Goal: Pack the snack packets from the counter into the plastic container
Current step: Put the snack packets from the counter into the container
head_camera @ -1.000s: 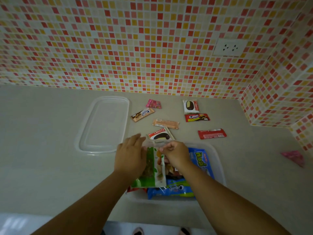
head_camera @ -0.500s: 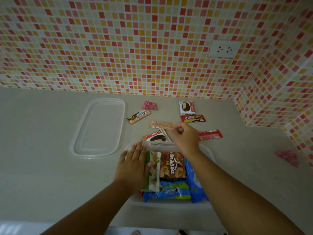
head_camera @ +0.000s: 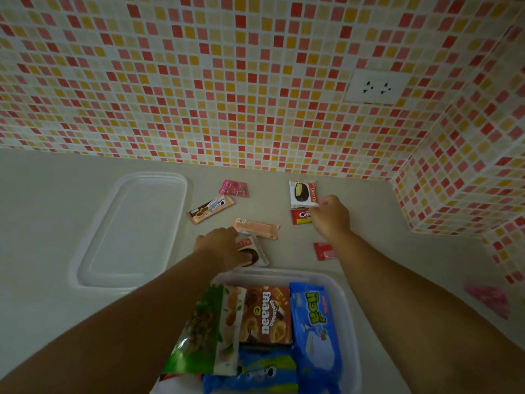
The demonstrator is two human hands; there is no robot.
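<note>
Snack packets sit loose on the counter [head_camera: 56, 223] behind the plastic container [head_camera: 348, 308] at its near edge, which already has green [head_camera: 204, 331], brown [head_camera: 265, 314] and blue packs [head_camera: 312, 322] inside; clear lid [head_camera: 133, 228] lies far left. Left hand [head_camera: 220, 247] lies on the choco pie packet [head_camera: 257, 251] just behind the container's back rim, fingers curled on it, grip unclear. Right hand [head_camera: 331, 216], further right toward the wall corner, fingers curled, pinches the white choco pie packet [head_camera: 302, 194], over a red packet [head_camera: 301, 217].
</note>
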